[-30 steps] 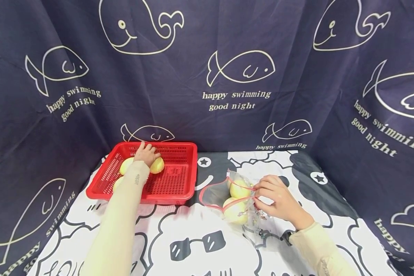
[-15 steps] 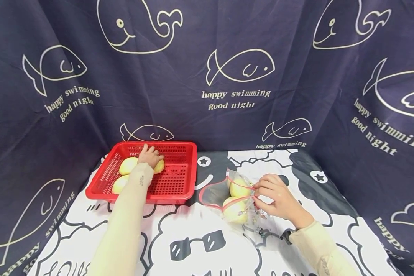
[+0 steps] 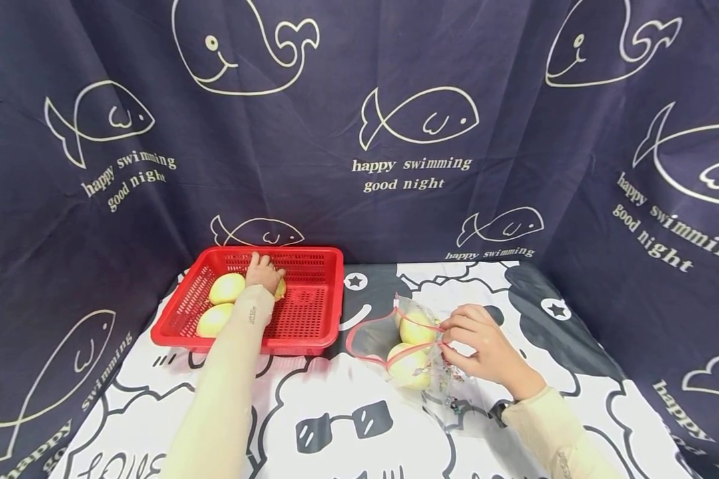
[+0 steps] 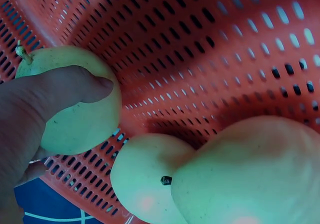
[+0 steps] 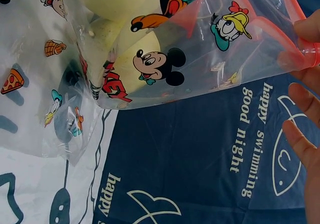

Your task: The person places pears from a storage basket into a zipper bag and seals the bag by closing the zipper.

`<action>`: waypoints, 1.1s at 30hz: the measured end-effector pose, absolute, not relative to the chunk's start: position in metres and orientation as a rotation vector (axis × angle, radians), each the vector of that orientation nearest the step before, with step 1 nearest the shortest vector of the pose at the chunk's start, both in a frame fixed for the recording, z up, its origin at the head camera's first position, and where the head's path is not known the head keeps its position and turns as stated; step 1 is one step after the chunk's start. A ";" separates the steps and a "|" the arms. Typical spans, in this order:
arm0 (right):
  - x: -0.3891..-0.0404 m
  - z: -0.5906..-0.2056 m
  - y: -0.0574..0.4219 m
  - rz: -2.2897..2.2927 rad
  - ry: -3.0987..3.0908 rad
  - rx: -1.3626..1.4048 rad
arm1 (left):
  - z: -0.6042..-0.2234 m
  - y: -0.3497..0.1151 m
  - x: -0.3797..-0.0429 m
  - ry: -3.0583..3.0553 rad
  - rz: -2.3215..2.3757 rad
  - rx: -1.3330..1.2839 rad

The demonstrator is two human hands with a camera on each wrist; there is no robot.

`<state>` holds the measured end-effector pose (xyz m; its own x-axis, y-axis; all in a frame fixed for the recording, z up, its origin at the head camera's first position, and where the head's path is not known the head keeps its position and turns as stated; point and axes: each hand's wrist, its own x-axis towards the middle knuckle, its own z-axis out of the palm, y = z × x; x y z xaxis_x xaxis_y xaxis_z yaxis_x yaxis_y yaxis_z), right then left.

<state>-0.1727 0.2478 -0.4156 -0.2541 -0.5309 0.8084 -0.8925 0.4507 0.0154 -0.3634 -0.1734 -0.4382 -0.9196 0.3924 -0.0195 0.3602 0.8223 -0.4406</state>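
Note:
Inside the red basket (image 3: 337, 299), my left hand (image 3: 261, 274) grips a pale yellow pear (image 3: 280, 289) from above. In the left wrist view the thumb lies across this pear (image 4: 75, 129), its stem showing at upper left, with fingers wrapped behind it. Two more pears, a rear one (image 3: 227, 289) and a front one (image 3: 214, 320), lie left of that hand. My right hand (image 3: 482, 346) pinches the red-edged rim of a clear zip bag (image 5: 205, 59) printed with cartoon figures. The bag's mouth gapes toward the basket. Two pears sit inside it, one (image 3: 416, 329) behind the other (image 3: 409, 371).
A white tablecloth (image 3: 335, 392) with black cartoon drawings covers the table. Navy curtains (image 3: 311, 146) with fish and whale prints enclose the back and both sides. The basket's raised rim stands between the left hand and the bag.
My left hand has shifted slightly right within the basket, and its sleeve has uncovered more of the two pears at left. The right hand and bag hold still.

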 end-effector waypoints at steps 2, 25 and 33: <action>-0.173 -0.416 0.248 0.590 -1.922 1.195 | -0.439 -0.172 -0.363 -2.924 0.670 -0.576; -0.174 -0.417 0.249 0.592 -1.906 1.192 | -0.417 -0.174 -0.357 -2.919 0.370 -0.444; -0.172 -0.416 0.248 0.593 -1.911 1.184 | -0.405 -0.174 -0.351 -2.905 0.304 -0.489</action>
